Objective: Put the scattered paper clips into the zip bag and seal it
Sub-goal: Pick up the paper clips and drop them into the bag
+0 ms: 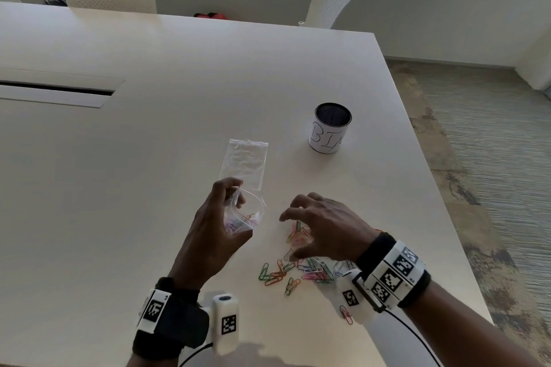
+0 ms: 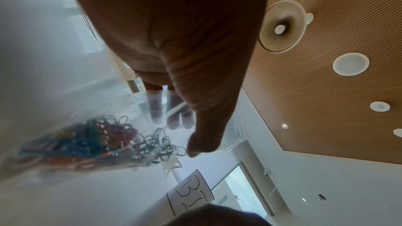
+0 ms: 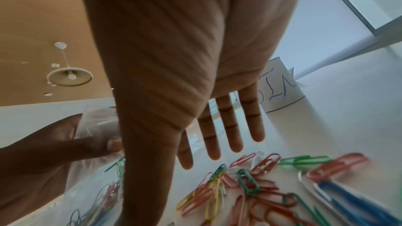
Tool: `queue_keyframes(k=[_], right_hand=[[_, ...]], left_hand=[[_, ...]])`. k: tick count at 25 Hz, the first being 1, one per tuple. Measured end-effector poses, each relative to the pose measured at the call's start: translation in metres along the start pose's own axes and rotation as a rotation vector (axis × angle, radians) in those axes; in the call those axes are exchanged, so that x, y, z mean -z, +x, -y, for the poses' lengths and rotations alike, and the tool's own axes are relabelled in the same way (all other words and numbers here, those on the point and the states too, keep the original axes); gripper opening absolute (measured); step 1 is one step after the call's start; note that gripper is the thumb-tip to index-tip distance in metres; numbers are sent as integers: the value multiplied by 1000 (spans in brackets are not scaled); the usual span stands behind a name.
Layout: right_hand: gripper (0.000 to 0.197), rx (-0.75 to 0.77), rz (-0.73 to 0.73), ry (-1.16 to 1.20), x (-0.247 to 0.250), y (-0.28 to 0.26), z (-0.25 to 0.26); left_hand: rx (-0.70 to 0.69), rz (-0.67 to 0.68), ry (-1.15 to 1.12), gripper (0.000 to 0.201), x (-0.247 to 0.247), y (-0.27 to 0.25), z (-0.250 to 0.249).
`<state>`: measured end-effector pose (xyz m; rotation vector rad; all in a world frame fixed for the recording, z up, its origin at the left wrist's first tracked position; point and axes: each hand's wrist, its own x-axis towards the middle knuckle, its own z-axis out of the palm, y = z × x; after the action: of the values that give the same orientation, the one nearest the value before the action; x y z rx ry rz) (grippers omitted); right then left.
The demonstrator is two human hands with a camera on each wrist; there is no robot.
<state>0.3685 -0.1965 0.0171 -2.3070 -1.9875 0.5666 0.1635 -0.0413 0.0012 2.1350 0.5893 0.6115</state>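
My left hand (image 1: 235, 198) grips a small clear zip bag (image 1: 249, 217) just above the table, mouth open toward the right. Several coloured paper clips (image 2: 91, 143) lie inside it, and my thumb (image 2: 201, 143) presses on the plastic. The right hand (image 1: 287, 237) hovers open over the scattered paper clips (image 1: 286, 272), fingers (image 3: 230, 135) straight and spread, holding nothing. More loose clips (image 3: 250, 180) lie under that palm. In the right wrist view the left hand (image 3: 43, 157) and the bag (image 3: 97, 123) sit at the left.
A second clear zip bag (image 1: 246, 164) lies flat just beyond the held one. A black mesh cup labelled BIN (image 1: 331, 128) stands further back right. One pink clip (image 1: 346, 314) lies by my right wrist. The table edge (image 1: 432, 188) runs along the right.
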Motion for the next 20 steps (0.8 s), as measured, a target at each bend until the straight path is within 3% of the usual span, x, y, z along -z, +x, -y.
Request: queue_keyframes(k=[1,3,8,12,17,20], right_hand=[[78,-16,29,-38,0,-1,1],[75,-22,50,-48,-5,-3,4],[32,-6,11,105,-8,-6,10],[14,24,-40,111,-8,-7,13],[17,27,-89,42,-14,-1,10],[17,-41,-137,169,-9,0,1]], left_hand=[[1,0,-1,82,-1,0,0],[0,2,-4,82,-2,1,0],[8,20,-2,84,-2,1,2],[15,21,-3,84,-1,2,3],[21,23,-12,82,-1,1,2],[24,26,-17,80,-4,1,1]])
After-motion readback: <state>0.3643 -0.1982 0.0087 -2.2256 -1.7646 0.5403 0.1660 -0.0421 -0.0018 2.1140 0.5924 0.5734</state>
